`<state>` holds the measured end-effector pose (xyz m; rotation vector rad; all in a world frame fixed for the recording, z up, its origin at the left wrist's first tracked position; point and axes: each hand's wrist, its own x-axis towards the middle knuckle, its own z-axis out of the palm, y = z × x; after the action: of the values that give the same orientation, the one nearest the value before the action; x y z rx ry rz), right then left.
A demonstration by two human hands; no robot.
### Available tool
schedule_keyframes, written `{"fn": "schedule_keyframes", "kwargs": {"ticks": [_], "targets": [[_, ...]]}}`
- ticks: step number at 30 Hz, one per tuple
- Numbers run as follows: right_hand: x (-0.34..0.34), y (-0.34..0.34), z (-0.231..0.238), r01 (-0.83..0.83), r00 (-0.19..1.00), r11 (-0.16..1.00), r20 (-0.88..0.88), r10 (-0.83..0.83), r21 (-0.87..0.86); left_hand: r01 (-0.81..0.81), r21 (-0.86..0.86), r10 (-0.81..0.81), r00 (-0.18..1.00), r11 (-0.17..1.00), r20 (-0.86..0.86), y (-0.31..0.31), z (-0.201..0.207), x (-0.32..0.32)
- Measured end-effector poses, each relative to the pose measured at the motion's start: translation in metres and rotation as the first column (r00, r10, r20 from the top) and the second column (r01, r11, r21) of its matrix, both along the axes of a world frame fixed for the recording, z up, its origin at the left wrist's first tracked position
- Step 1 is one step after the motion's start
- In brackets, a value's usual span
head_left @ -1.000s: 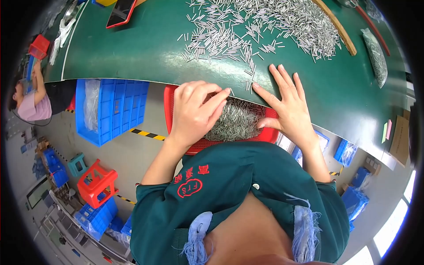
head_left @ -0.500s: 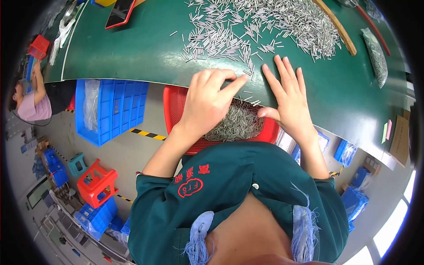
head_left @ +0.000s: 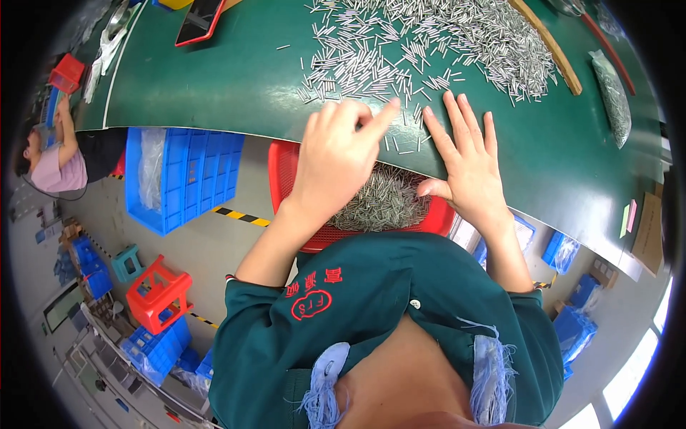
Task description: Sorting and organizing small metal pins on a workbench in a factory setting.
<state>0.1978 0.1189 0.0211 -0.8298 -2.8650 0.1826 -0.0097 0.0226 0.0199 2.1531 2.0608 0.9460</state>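
- Basket (head_left: pixel 284 164) is holding metal pins (head_left: pixel 389 200), center frame.
- Left hand (head_left: pixel 336 150) is hanging half-curled; I'm unable to tell whether it's pinching anything.
- Loose pins (head_left: pixel 364 71) are lying upper center; I'm judging them light, stiff, slippery, pinchable mid-length.
- Right hand (head_left: pixel 468 164) is resting splayed, right of center, holding nothing visible.

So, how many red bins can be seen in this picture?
2. One bin sits at the near edge of the table, holding metal pins; the other bin is at far left, near another person. More may be hidden.
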Motion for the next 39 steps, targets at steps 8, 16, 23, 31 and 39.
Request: {"fn": "schedule_keyframes", "kwargs": {"ticks": [8,16,23,31,39], "targets": [[0.0,-0.002,0.0,-0.01,1.0,0.999,0.026,0.009,0.033,-0.038,-0.041,0.037,0.999,0.998,-0.032,-0.006,0.005,0.0],[0.001,0.0,-0.003,0.004,1.0,1.0,-0.025,-0.004,0.012,-0.07,0.07,0.073,0.996,0.995,-0.049,0.004,-0.01,-0.005],[-0.003,-0.001,-0.003,0.028,1.0,1.0,-0.008,-0.028,0.003,0.04,0.105,-0.04,0.999,0.994,-0.008,0.015,-0.01,0.008],[0.0,-0.001,0.001,-0.027,1.0,0.999,0.005,0.027,0.022,0.141,0.016,-0.142,0.989,0.99,0.048,0.004,-0.002,0.008],[0.005,-0.01,0.013,-0.142,0.988,0.987,0.041,0.146,-0.078,0.087,0.032,-0.087,0.996,0.996,0.008,-0.008,0.0,0.007]]}}
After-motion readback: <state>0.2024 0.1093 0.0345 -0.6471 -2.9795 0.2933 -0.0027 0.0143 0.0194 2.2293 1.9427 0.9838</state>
